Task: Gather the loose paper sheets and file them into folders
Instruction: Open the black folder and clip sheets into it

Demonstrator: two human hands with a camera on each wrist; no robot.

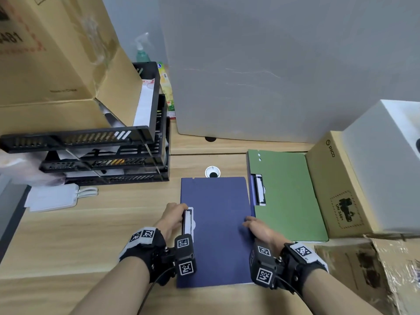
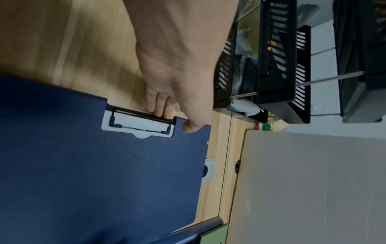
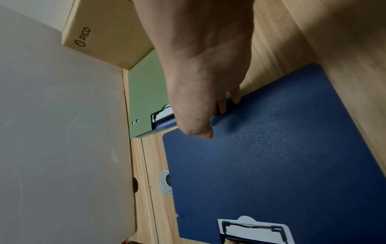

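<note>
The blue folder (image 1: 216, 230) lies flat on the wooden surface (image 1: 91, 235), with the green folder (image 1: 286, 194) touching it at 3 o'clock. The left hand (image 1: 172, 218) pinches the clip (image 1: 187, 220) at the folder's 9 o'clock edge. The right hand (image 1: 258, 228) curls its fingers round the 3 o'clock edge.

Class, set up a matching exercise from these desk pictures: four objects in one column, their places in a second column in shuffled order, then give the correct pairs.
Things:
1. dark blue clip folder
2. green clip folder
3. black stacked letter tray
4. brown PICO cardboard box

Places:
A. far left of the desk
B. between both hands
C. right edge, beside the green folder
D. right of the blue folder

Pairs: 1-B, 2-D, 3-A, 4-C
</note>
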